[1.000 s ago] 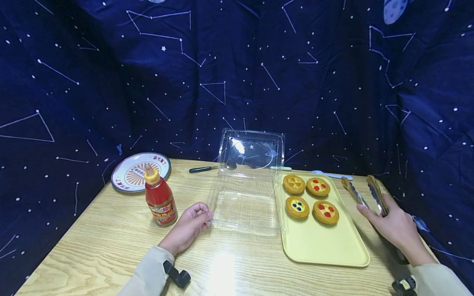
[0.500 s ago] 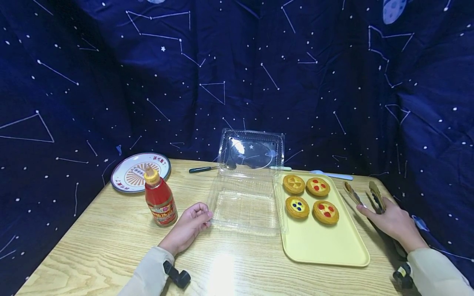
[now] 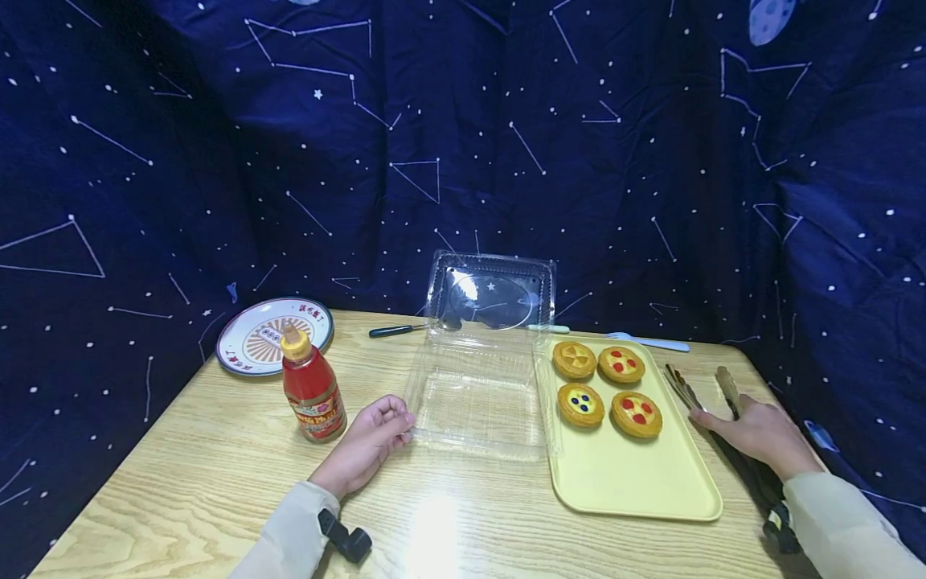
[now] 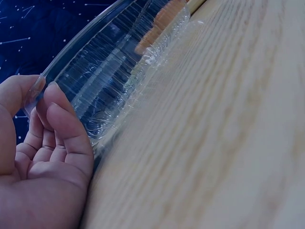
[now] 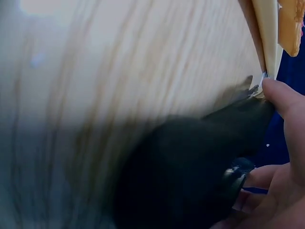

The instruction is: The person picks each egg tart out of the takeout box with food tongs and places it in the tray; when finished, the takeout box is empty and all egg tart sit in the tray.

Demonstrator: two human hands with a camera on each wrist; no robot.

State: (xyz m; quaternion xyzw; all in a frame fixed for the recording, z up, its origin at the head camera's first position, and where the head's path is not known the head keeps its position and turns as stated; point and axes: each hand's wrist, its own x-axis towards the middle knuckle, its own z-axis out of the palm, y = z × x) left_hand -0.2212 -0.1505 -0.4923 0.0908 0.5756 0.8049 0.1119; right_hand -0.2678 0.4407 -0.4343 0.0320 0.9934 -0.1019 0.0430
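My left hand (image 3: 370, 441) pinches the near left corner of a clear plastic clamshell box (image 3: 481, 406), its lid raised at the back; the left wrist view shows thumb and fingertips on the rim. At the right, my right hand (image 3: 760, 434) grips a pair of tongs (image 3: 683, 388) with dark handles (image 5: 190, 157), low beside the tray. The tongs' tips are apart and nothing is between them. On the yellow tray (image 3: 637, 490) lie several egg tarts: a plain-patterned one (image 3: 575, 360), a blue-dotted one (image 3: 581, 404), and red-dotted ones (image 3: 637, 415).
A red sauce bottle (image 3: 315, 394) with a yellow cap stands left of my left hand, in front of a patterned plate (image 3: 253, 354). Behind the box lies a dark-handled utensil (image 3: 391, 330). A pale blue fork (image 3: 654, 343) lies behind the tray. A starry curtain (image 3: 463, 161) hangs at the back.
My right hand has lowered the tongs toward the table at the right of the tray. My left hand and the box stay where they were.
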